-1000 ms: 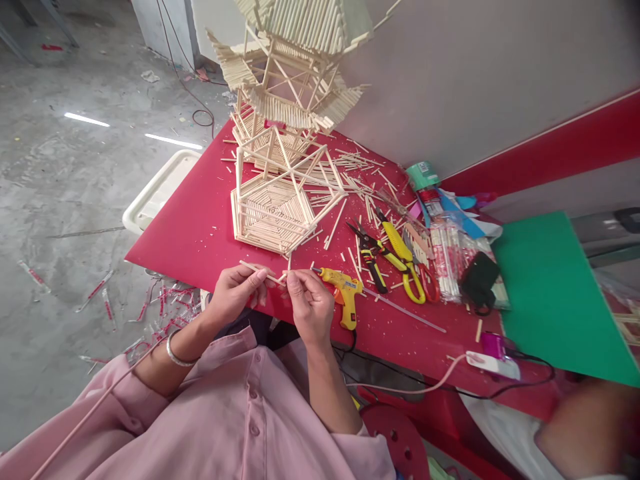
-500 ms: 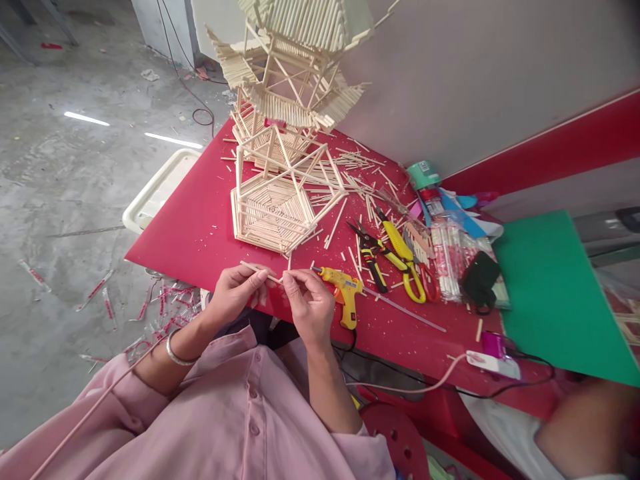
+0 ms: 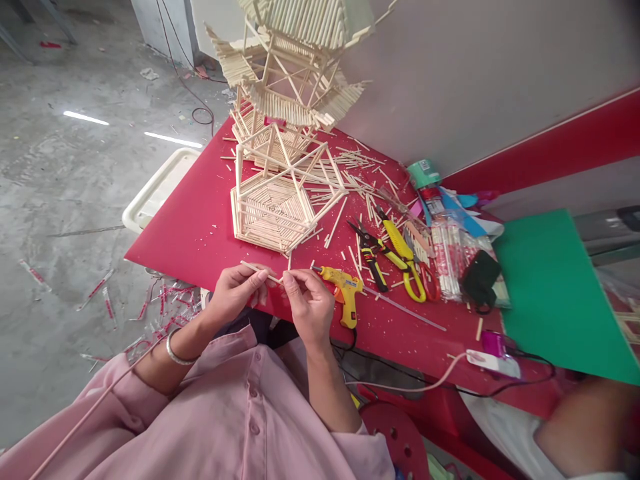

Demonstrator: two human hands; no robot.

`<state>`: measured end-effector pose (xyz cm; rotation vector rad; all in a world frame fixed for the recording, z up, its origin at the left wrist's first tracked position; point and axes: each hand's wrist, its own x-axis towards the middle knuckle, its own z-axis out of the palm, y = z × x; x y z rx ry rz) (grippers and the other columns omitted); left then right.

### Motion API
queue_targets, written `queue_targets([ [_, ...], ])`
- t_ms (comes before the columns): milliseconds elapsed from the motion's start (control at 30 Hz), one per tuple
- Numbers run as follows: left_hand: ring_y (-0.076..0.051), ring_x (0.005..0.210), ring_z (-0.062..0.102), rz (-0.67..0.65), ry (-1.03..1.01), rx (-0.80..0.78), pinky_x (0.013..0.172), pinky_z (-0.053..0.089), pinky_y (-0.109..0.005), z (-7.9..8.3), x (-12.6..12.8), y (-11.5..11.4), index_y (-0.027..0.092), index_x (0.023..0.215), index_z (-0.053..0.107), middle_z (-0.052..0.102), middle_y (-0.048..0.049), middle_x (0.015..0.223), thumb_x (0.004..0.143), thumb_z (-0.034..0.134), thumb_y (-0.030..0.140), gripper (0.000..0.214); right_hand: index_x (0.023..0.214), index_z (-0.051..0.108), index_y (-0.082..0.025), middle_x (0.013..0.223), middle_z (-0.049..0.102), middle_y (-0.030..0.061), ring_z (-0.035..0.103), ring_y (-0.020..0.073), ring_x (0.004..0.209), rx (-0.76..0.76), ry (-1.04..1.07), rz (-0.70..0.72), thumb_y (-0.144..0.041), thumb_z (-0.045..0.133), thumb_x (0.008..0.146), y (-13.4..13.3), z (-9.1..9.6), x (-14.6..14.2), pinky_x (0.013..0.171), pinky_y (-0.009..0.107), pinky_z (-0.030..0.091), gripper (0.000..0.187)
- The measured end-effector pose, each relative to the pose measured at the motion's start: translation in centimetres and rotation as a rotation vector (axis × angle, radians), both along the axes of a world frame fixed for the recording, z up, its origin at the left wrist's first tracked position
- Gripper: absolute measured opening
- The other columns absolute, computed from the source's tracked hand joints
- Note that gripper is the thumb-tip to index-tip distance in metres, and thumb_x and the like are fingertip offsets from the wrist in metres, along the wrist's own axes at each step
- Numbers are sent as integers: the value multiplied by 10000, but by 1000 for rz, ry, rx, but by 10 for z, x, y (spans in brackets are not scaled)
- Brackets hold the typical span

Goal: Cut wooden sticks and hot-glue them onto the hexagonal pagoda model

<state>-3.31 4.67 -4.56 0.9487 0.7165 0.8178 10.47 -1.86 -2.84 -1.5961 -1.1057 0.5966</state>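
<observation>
Left hand (image 3: 235, 291) still pinches a thin pale wooden stick (image 3: 249, 266); right hand (image 3: 311, 300), fingertips likewise pressed together, hides its end.

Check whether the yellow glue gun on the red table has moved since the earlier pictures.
No. The yellow glue gun shows no visible shift in any direction, judged against the red table it lies on.

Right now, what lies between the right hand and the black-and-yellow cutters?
In the head view, the yellow glue gun lies between the right hand and those cutters, plus some loose sticks.
</observation>
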Motion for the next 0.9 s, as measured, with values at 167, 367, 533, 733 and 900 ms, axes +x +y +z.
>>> queue_targets([
  [167, -85, 401, 488, 11, -31, 4, 408, 375, -217, -1, 0, 0, 105, 784, 747, 613, -22, 507, 825, 730, 483, 380, 897, 721, -217, 868, 684, 32, 650, 160, 811, 13, 6, 0, -359, 632, 927, 0, 1, 0, 745, 283, 535, 171],
  [367, -82, 396, 475, 6, -32, 3, 410, 370, -217, -2, 0, 0, 103, 786, 741, 609, -21, 497, 838, 719, 474, 376, 897, 720, -215, 872, 685, 34, 651, 160, 818, 11, 6, 6, -367, 634, 923, 1, 0, -1, 737, 277, 540, 176],
  [533, -85, 395, 466, 7, 0, 5, 412, 368, -224, -2, 0, -1, 105, 791, 743, 605, -22, 490, 825, 720, 510, 407, 903, 724, -219, 876, 691, 40, 655, 168, 819, 2, -2, 3, -388, 628, 924, 0, 1, 0, 743, 289, 547, 195],
  [733, -83, 393, 458, 7, 7, -1, 408, 363, -224, -1, 0, -1, 111, 771, 736, 602, -19, 491, 810, 726, 531, 421, 908, 725, -225, 881, 690, 36, 651, 163, 825, 11, -4, 11, -373, 628, 928, 0, 2, 0, 739, 285, 544, 178],
  [900, -81, 396, 462, 6, 1, 9, 411, 371, -223, -1, 0, -1, 111, 778, 739, 603, -17, 495, 819, 721, 521, 413, 905, 723, -222, 878, 690, 36, 657, 164, 818, 5, -3, 8, -377, 630, 926, 0, 2, 0, 739, 286, 547, 181],
])
